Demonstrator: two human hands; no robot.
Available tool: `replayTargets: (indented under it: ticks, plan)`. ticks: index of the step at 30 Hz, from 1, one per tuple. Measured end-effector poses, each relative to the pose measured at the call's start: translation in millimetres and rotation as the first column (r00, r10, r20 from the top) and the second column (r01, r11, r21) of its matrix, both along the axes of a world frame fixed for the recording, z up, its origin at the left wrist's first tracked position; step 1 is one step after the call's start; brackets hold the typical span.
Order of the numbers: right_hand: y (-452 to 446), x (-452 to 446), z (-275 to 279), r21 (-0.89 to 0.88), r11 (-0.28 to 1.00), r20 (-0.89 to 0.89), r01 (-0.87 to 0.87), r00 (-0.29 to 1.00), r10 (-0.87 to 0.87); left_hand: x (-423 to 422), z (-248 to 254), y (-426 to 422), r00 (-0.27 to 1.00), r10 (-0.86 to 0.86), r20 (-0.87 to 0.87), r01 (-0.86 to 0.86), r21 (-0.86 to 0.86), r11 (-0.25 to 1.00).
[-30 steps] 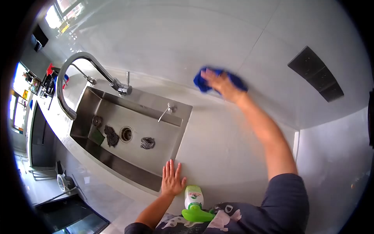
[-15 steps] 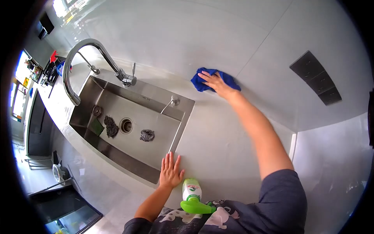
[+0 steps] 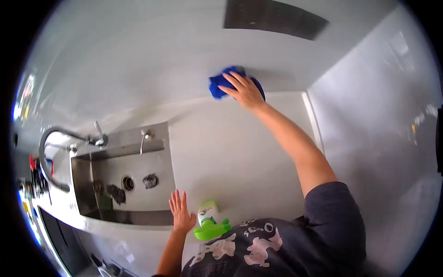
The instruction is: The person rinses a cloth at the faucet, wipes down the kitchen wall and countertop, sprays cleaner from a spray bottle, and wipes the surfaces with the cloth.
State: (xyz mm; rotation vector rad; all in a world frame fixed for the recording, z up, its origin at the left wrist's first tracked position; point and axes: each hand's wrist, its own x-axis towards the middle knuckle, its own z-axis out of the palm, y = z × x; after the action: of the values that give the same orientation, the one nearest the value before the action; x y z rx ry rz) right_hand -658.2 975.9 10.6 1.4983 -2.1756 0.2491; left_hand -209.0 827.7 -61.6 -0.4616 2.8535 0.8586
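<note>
One blue cloth point(image 3: 221, 86) against the lower wall point(image 3: 161, 60), at the back of the counter point(image 3: 240, 152), under the right hand point(image 3: 245, 93), fingers spread over it, unclenched; left hand point(image 3: 182, 217) released, fingers extended, near the sink point(image 3: 152, 197) corner, green-and-white spray bottle point(image 3: 209, 219) just beside it.

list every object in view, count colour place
crumpled cloth: 1, blue, against back wall
rectangular steel sink: 1, grey, counter's left
curved metal faucet: 1, silver, behind sink
small metal spout: 1, silver, sink's back rim
round drain: 1, dark, sink floor
crumpled scourers: 2, dark, beside drain
flat pad: 1, green, sink's left end
trigger spray bottle: 1, green and white, counter front
flat countertop: 1, pale grey, centre
rectangular wall panel: 1, dark, top
blurred items: several, mixed, far left
printed shirt: 1, dark, bottom
left hand grip: 1, bare, beside bottle
right hand grip: 1, bare, on cloth
</note>
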Motion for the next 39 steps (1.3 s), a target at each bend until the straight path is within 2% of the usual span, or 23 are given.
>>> replayTargets:
  ticks: [1, 3, 5, 7, 9, 10, 12, 14, 16, 17, 19, 21, 24, 26, 27, 29, 30, 31, 33, 35, 36, 37, 39]
  plan:
    - [36, 5, -18, -0.004, 0.992, 0.074, 0.125, 0.989, -0.125, 9, 9, -2, 0.993, -0.113, 0.033, 0.111, 0.036, 0.993]
    - [103, 3, -49, -0.178, 0.953, 0.16, 0.244, 0.963, -0.217, 12, 39, 9, 0.986, -0.166, 0.029, 0.16, 0.145, 0.976]
    - [159, -7, -57, -0.246, 0.879, 0.194, 0.409, 0.909, -0.369, 5, 39, 16, 0.982, -0.188, 0.001, 0.184, 0.184, 0.966]
    - [198, -26, -57, -0.274, 0.738, 0.185, 0.617, 0.787, -0.589, -1, 25, 18, 0.98, -0.195, -0.029, 0.196, 0.21, 0.958]
    - [218, -48, -54, -0.318, 0.54, 0.246, 0.78, 0.618, -0.747, 4, -3, 15, 0.984, -0.15, -0.097, 0.178, 0.463, 0.869]
    - [232, -69, -66, -0.318, 0.458, 0.289, 0.83, 0.545, -0.787, -13, 29, 25, 0.988, -0.079, -0.131, 0.135, 0.504, 0.853]
    - [247, -111, -115, -0.255, 0.352, 0.408, 0.901, 0.431, -0.805, -29, 41, 30, 0.987, -0.074, -0.14, 0.135, 0.492, 0.86]
    - [229, -114, -127, -0.22, 0.307, 0.47, 0.926, 0.376, -0.799, -37, 38, 27, 0.987, -0.08, -0.141, 0.14, 0.495, 0.858]
    - [207, -110, -125, -0.37, 0.015, 0.663, 0.929, 0.276, -0.696, -41, 33, 27, 0.973, 0.009, -0.23, 0.122, 0.546, 0.829]
    - [195, -102, -121, -0.364, 0.014, 0.67, 0.931, 0.273, -0.69, -43, 37, 27, 0.975, 0.009, -0.224, 0.117, 0.541, 0.833]
    - [157, -85, -125, -0.435, 0.121, 0.539, 0.892, 0.366, -0.759, -49, 35, 23, 0.983, 0.048, -0.178, 0.066, 0.584, 0.809]
    - [101, -46, -123, -0.429, 0.331, 0.417, 0.84, 0.51, -0.753, -55, 29, 15, 0.983, 0.052, -0.176, 0.064, 0.594, 0.802]
    - [20, 4, -113, -0.37, 0.602, 0.389, 0.708, 0.706, -0.592, -54, 34, 11, 0.994, 0.003, -0.106, 0.05, 0.49, 0.871]
    - [-28, 29, -102, -0.36, 0.744, 0.422, 0.563, 0.809, -0.409, -54, 30, 5, 0.995, -0.06, -0.078, 0.076, 0.222, 0.972]
    - [-48, 38, -100, -0.286, 0.827, 0.439, 0.484, 0.833, -0.336, -54, 21, 0, 0.995, -0.066, -0.075, 0.081, 0.215, 0.973]
    - [-80, 49, -100, -0.355, 0.893, 0.34, 0.277, 0.928, -0.152, -56, 2, -9, 0.987, 0.021, -0.162, -0.012, 0.056, 0.998]
    - [-82, 46, -99, -0.319, 0.921, 0.297, 0.225, 0.946, -0.128, -62, -4, -12, 0.99, 0.034, -0.138, -0.043, -0.06, 0.997]
    - [-82, 41, -96, -0.278, 0.945, 0.256, 0.174, 0.961, -0.102, -69, -8, -15, 0.99, 0.032, -0.136, -0.04, -0.063, 0.997]
    - [-42, 21, -79, -0.183, 0.983, 0.239, -0.016, 0.969, 0.06, -86, -23, -22, 0.952, -0.062, -0.299, 0.016, -0.155, 0.988]
    - [15, -11, -81, -0.092, 0.993, 0.357, 0.078, 0.933, -0.04, -92, -35, -23, 0.954, -0.068, -0.292, 0.03, -0.135, 0.99]
    - [50, -23, -83, -0.081, 0.985, 0.298, 0.153, 0.947, -0.122, -92, -40, -22, 0.96, -0.117, -0.256, 0.054, -0.239, 0.969]
    - [83, -43, -98, -0.148, 0.96, 0.35, 0.237, 0.921, -0.174, -91, -42, -21, 0.964, -0.16, -0.211, 0.081, -0.34, 0.937]
    - [153, -65, -85, -0.168, 0.944, 0.133, 0.285, 0.955, -0.265, -92, -37, -16, 0.978, -0.11, -0.178, 0.048, -0.321, 0.946]
